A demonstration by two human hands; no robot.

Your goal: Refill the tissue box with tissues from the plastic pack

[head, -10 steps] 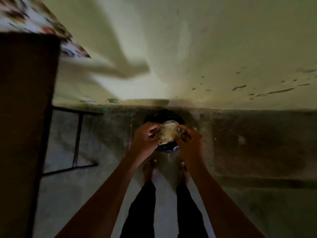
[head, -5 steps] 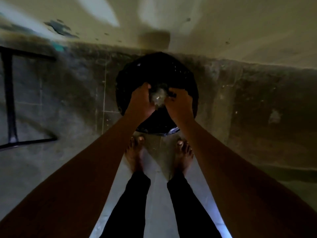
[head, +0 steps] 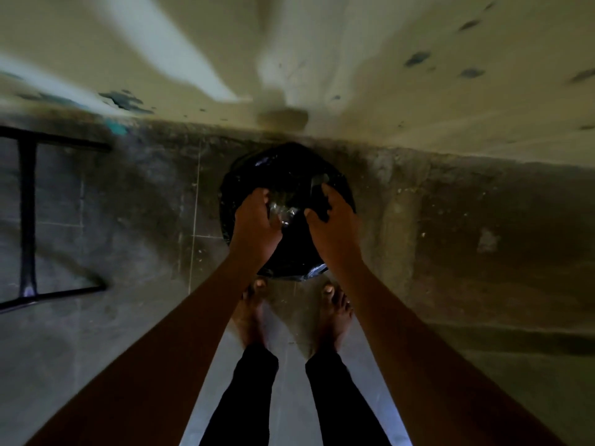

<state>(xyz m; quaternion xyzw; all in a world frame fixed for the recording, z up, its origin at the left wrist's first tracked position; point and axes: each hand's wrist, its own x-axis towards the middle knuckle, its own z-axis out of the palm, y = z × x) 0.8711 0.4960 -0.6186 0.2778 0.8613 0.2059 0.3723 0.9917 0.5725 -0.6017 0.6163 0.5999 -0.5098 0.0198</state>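
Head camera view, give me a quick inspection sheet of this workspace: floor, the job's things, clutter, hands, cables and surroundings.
Surface: dark, stained concrete floor; paler strip under the bare feet.
Job's things: crumpled clear plastic wrapper between the hands, over the bin; no tissue box or tissues in view.
Clutter: round bin with black liner against the wall, just ahead of the toes.
Hands: left hand beside the wrapper, contact unclear; right hand spread open, apart from the wrapper.
Cables: nothing seen.
Surroundings: pale wall with chipped paint; black metal frame at the left; dim light, some blur.
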